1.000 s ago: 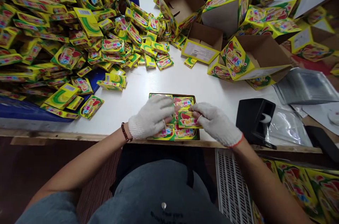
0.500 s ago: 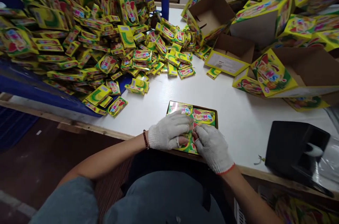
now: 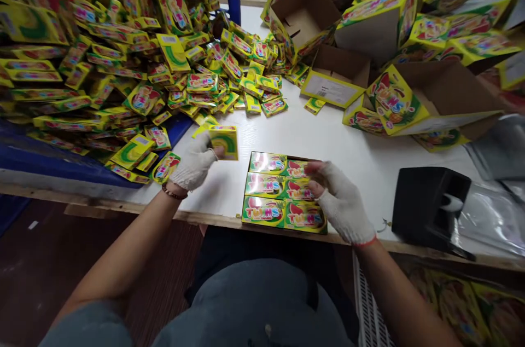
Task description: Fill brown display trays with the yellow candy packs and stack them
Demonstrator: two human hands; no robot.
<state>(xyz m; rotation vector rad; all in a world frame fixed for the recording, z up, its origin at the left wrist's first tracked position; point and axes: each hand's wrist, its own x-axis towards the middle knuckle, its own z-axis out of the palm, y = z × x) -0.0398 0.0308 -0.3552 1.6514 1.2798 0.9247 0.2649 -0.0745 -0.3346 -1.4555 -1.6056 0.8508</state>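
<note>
An open display box (image 3: 243,215) lies at the table's front edge, with several "TWINS" packets (image 3: 266,185) in two columns inside. My left hand (image 3: 193,163), in a white glove with bare fingertips, grips a small yellow-green packet (image 3: 225,143) to the left of the box, its plain banana-like side showing. My right hand (image 3: 338,199), gloved the same way, is over the box's right column. Its thumb and forefinger are apart near the upper right packets; whether they touch them I cannot tell.
A large heap of loose packets (image 3: 135,62) spills from a blue bin (image 3: 74,155) onto the white table (image 3: 266,133). Empty printed cartons (image 3: 435,95) are stacked at the right. A black tape dispenser (image 3: 426,207) stands at the front right beside clear plastic (image 3: 492,221).
My left hand has left the box, moved left towards the heap, and taken hold of a packet. My right hand has shifted to the box's right side with fingers spread. The view has turned slightly.
</note>
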